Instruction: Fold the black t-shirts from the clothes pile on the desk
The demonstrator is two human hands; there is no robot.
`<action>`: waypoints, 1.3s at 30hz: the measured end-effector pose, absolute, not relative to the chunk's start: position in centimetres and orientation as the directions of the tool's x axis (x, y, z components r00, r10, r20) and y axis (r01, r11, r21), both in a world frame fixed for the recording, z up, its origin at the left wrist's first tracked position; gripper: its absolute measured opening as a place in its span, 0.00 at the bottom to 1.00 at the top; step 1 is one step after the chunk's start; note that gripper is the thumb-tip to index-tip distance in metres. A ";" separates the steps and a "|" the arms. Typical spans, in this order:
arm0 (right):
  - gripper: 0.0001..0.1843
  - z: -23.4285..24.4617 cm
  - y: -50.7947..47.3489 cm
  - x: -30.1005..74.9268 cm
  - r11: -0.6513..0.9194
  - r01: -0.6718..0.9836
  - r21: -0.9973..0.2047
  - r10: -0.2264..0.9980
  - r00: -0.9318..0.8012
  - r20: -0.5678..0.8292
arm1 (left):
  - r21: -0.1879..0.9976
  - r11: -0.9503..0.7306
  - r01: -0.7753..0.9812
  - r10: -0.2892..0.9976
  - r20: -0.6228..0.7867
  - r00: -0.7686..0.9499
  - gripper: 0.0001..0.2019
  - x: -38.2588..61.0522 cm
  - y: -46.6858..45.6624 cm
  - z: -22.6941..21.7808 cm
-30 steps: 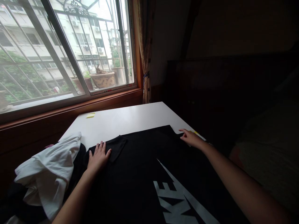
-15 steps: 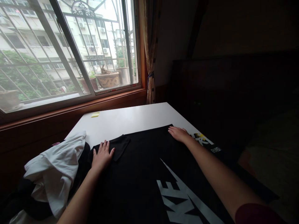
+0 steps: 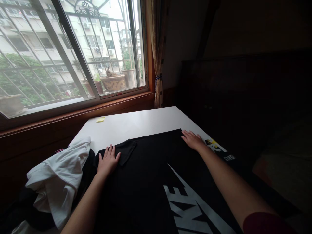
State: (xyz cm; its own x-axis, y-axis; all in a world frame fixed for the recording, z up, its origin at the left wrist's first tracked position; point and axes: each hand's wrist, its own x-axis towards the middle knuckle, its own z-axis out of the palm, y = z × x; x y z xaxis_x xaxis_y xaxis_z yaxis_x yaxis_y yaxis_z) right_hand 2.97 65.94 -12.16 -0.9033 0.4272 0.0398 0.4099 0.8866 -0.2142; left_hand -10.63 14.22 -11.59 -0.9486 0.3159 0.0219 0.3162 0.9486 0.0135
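A black T-shirt (image 3: 148, 172) with large white lettering lies spread flat on the white table (image 3: 136, 125). My left hand (image 3: 108, 161) rests flat on its far left part, fingers spread, beside a folded-in sleeve (image 3: 126, 151). My right hand (image 3: 193, 140) lies flat on the shirt's far right corner, fingers stretched out. Just right of that hand a strip of fabric with yellow and white print (image 3: 215, 148) shows at the table's edge.
A crumpled white garment (image 3: 59, 177) lies on darker clothes at the left of the table. A yellow sticky note (image 3: 100, 120) sits near the table's far edge. Behind are a wooden sill, a barred window and a curtain (image 3: 158, 52). The right side is dark.
My right hand slid from the table's right edge onto the shirt's far right corner and flattened. The printed strip beside it came into sight. My left hand stayed put.
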 end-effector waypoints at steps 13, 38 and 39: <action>0.27 -9.7 64.2 10.1 0.912 0.330 -0.243 0.404 -0.824 0.398 | 0.051 0.941 0.335 0.331 0.065 -0.941 0.35 -10.6 13.9 -12.0; 0.23 -11.4 61.9 30.8 0.660 0.505 -0.556 0.583 -0.811 -0.045 | 0.250 0.450 0.858 0.769 0.381 -0.514 0.10 5.7 4.4 -7.2; 0.26 -11.5 61.8 30.9 0.645 0.530 -0.551 0.600 -0.797 -0.064 | 0.220 0.432 0.875 0.799 0.356 -0.484 0.11 7.3 4.0 -7.3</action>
State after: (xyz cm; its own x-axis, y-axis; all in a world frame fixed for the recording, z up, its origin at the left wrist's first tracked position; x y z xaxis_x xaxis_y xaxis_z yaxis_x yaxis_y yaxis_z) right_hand 30.93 61.83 -11.45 -0.7971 0.6004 -0.0643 0.5299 0.6445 -0.5511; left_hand 7.25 3.96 -7.29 -0.4838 0.7995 0.3560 0.8749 0.4316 0.2198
